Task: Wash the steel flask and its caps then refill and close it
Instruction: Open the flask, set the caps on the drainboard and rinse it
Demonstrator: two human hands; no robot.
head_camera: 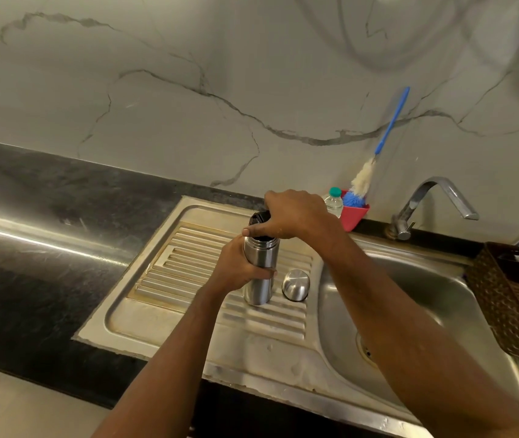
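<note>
A steel flask (259,281) stands upright on the ribbed drainboard (188,248) of the sink. My left hand (239,267) grips its body around the middle. My right hand (289,213) is on top of the flask, fingers curled round the black inner cap (257,218) at its mouth. The steel outer cap (296,284) lies on the drainboard just right of the flask, dome side up, apart from both hands.
The sink basin (410,295) lies to the right, with a tap (425,200) behind it. A red holder (354,214) with a blue-handled bottle brush (378,143) and a small plastic bottle (334,200) stands at the wall. A brown basket (511,295) overhangs the basin's right side. Dark counter (30,216) extends left.
</note>
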